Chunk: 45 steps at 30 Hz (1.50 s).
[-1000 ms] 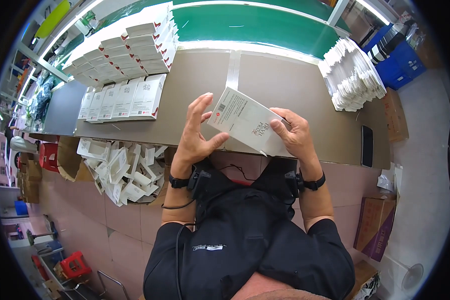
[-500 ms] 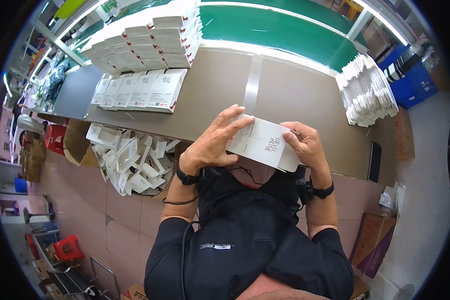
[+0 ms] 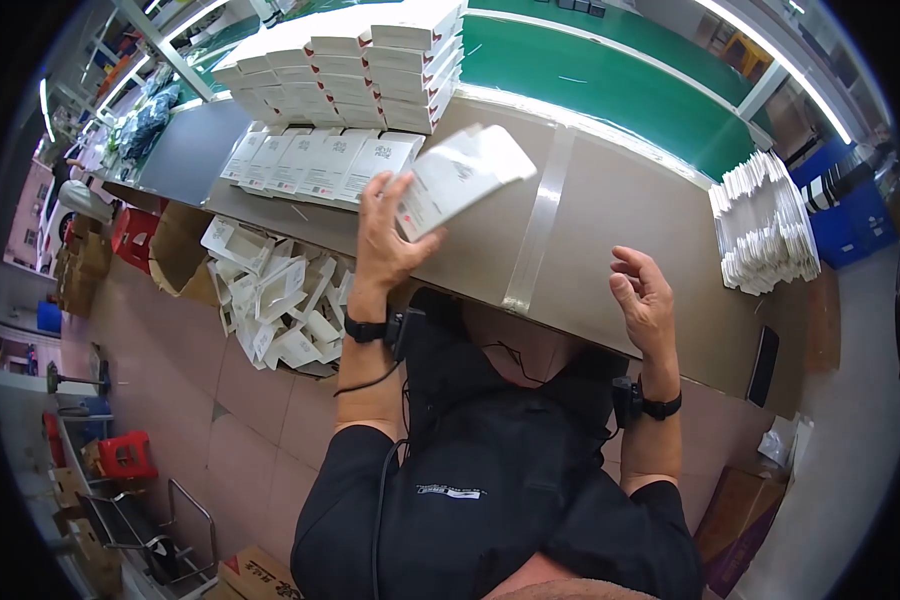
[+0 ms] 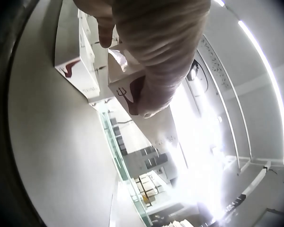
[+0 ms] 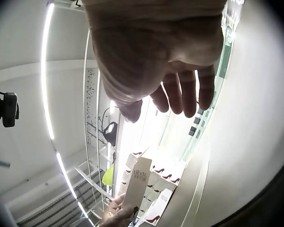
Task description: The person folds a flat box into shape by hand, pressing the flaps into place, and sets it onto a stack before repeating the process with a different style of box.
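Head view: my left hand [image 3: 380, 245] gripped the white box [image 3: 465, 175] by its lower end, thumb on one face and fingers curled round the other. The box was tilted, in the air above the table [image 3: 610, 230], just beside the right end of the row of flat boxes [image 3: 315, 165]. Stacked boxes [image 3: 370, 75] stood behind that row. My right hand [image 3: 642, 300] held nothing, fingers loosely bent, palm up over the near table edge, well apart from the box. A stack of flat cartons [image 3: 765, 225] sat far right, a phone [image 3: 767, 365] at the near right edge. A pile of white inserts [image 3: 270, 310] lay below the table on my left.

Left wrist view: my finger [image 4: 156, 47] filled the top of the frame, pressed on the white box [image 4: 128, 87], red mark on its end. Another box [image 4: 73, 66] was just beside it; couldn't tell if they touched. Grey table [image 4: 52, 156] below.

Right wrist view: my right hand [image 5: 156, 52] was empty, fingers [image 5: 187, 94] slack and slightly apart. Far off, the left hand [image 5: 114, 210] held the white box [image 5: 137, 182] on end, in front of the other boxes [image 5: 163, 182].
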{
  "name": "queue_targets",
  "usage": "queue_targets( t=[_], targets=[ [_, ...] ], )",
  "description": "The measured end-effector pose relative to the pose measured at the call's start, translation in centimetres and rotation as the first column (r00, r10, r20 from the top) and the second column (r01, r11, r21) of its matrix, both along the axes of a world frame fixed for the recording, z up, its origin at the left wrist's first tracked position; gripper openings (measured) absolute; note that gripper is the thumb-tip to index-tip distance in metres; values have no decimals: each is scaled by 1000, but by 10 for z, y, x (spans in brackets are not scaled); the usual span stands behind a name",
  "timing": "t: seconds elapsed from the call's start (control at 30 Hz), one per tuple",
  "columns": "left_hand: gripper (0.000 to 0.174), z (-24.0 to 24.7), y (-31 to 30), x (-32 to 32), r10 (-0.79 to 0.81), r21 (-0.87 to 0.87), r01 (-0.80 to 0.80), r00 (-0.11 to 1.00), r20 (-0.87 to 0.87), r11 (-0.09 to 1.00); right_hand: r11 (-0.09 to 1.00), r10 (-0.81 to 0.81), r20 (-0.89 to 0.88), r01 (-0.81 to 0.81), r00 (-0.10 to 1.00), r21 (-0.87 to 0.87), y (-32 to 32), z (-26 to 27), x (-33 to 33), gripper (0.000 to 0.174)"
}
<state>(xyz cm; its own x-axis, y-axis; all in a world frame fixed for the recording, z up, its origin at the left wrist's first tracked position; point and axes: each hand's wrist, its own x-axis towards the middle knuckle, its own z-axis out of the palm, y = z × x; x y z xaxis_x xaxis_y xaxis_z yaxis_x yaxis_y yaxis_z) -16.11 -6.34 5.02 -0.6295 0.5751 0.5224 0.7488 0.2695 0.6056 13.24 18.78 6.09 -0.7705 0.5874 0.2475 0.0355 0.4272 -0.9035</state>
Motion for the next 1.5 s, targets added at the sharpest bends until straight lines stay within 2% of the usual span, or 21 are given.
queue_targets(
  t=[0.07, 0.1, 0.17, 0.3, 0.43, 0.7, 1.1, 1.27, 1.5],
  targets=[
    [85, -3, -11, -19, 142, 32, -142, 990, -3, 989, 1000, 12, 12, -12, 1000, 5, -1, -1, -1, 42],
    [85, -5, -16, -28, 143, 33, -143, 990, -4, 989, 1000, 17, 19, -17, 1000, 8, -1, -1, -1, 41],
    [84, -11, -30, -50, 307, 29, -306, 950, -56, 952, 1000, 20, 20, -20, 1000, 3, 0, -1, -2, 41],
    [85, -37, -62, -103, 438, 33, -437, 891, -120, 899, 1000, 30, 27, -30, 999, -8, -2, -3, -4, 39],
    [83, -49, -85, -133, 541, 19, -541, 838, -66, 841, 999, 35, 32, -35, 999, -18, -4, -3, -8, 37],
    [82, -54, -103, -159, 619, 33, -618, 783, -58, 785, 999, 51, 50, -50, 997, -11, -8, 0, -16, 34],
    [82, -49, -98, -164, 614, 27, -614, 789, -17, 789, 999, 47, 87, -46, 995, -11, -7, -3, -19, 31],
    [85, -48, -115, -199, 638, 1, -639, 768, -59, 769, 999, 31, 91, -31, 995, -9, -7, -5, -17, 30],
    [86, -41, -148, -261, 720, -51, -726, 687, -97, 685, 999, 15, 109, -12, 994, -33, -14, -2, -28, 32]
  ],
)
